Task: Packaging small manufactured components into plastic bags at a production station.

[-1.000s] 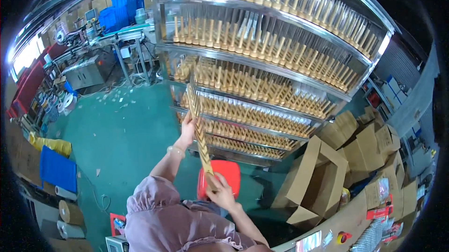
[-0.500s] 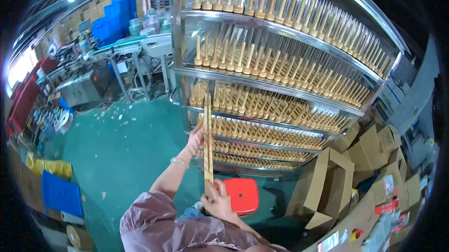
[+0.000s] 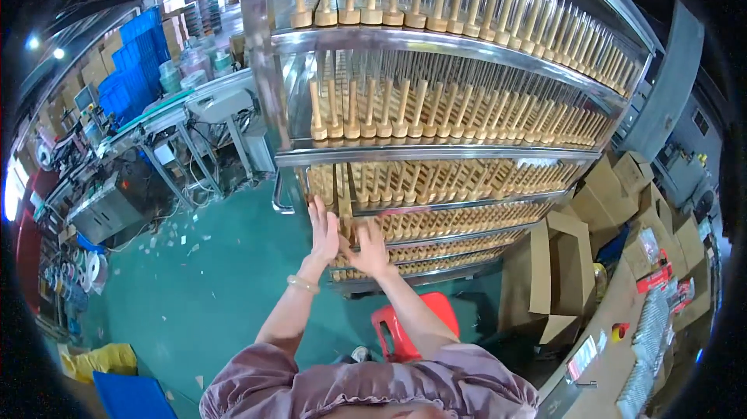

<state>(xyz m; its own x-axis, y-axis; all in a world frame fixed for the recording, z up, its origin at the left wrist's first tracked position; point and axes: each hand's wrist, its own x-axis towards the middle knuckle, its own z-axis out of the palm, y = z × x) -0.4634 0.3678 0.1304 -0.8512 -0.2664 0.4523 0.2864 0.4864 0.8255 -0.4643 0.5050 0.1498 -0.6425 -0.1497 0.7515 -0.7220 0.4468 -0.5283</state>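
Note:
A long, thin wooden strip (image 3: 346, 199) reaches into the third shelf from the top of a metal rack, at its left end. My left hand (image 3: 324, 238) is beside the strip, fingers stretched forward and flat near the shelf's left side. At the strip's near end, my right hand (image 3: 369, 252) is closed around it, thumb toward the left hand. My hands partly hide that near end. Rows of upright wooden pegs on round bases (image 3: 405, 182) stand on the shelf around the strip.
The metal rack (image 3: 436, 150) holds several shelves of pegs, the upper ones with clear upright pieces. A red stool (image 3: 432, 314) stands below my right forearm. Open cardboard boxes (image 3: 560, 263) lie to the right. A workbench (image 3: 191, 100) with blue bins stands far left.
The strip has moved forward from in front of the rack into the shelf. My right hand has come up beside my left, and the left hand's fingers have straightened. The view is closer to the rack.

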